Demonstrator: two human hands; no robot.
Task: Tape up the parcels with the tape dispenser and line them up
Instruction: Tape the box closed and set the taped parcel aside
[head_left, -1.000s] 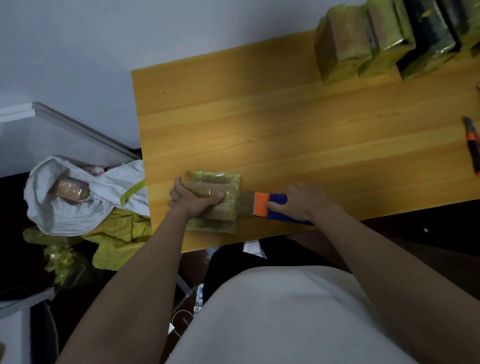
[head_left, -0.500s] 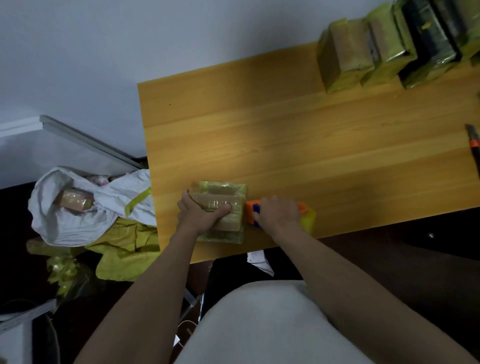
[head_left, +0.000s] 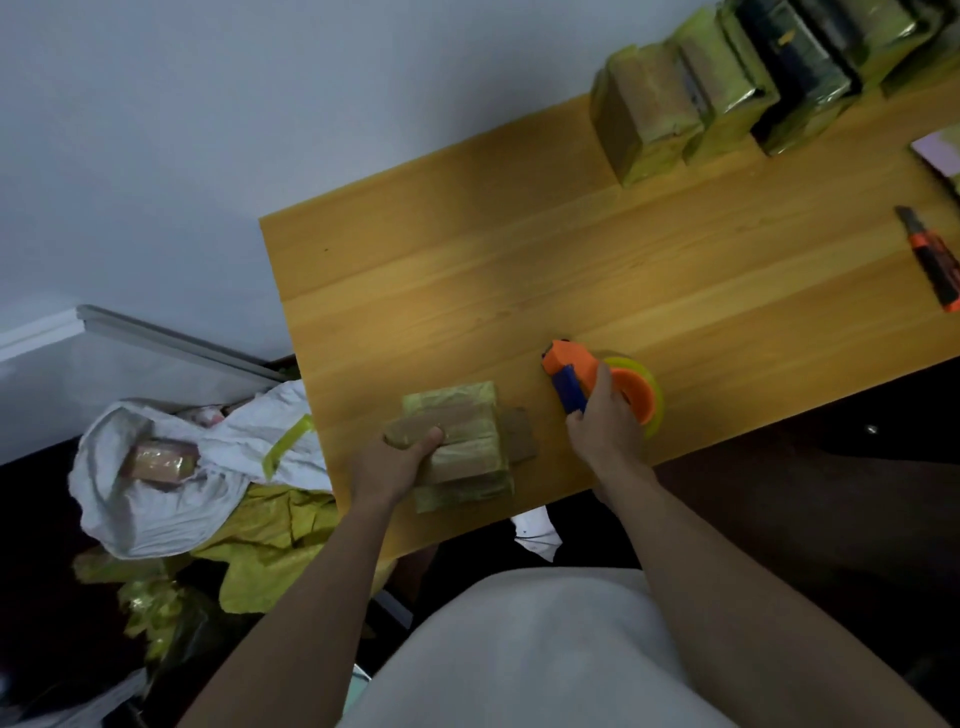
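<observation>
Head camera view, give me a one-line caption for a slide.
Left hand grips a parcel near the table edge while the right hand holds the tape dispenser beside it.

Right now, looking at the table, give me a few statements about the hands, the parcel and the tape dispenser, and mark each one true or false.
1. The left hand holds the parcel near the table's front edge. True.
2. The right hand grips the box cutter. False: it grips the tape dispenser; the box cutter lies untouched at the right.
3. The tape dispenser touches the parcel. False: bare table shows between them.
4. A row of parcels stands at the table's far right corner. True.
</observation>
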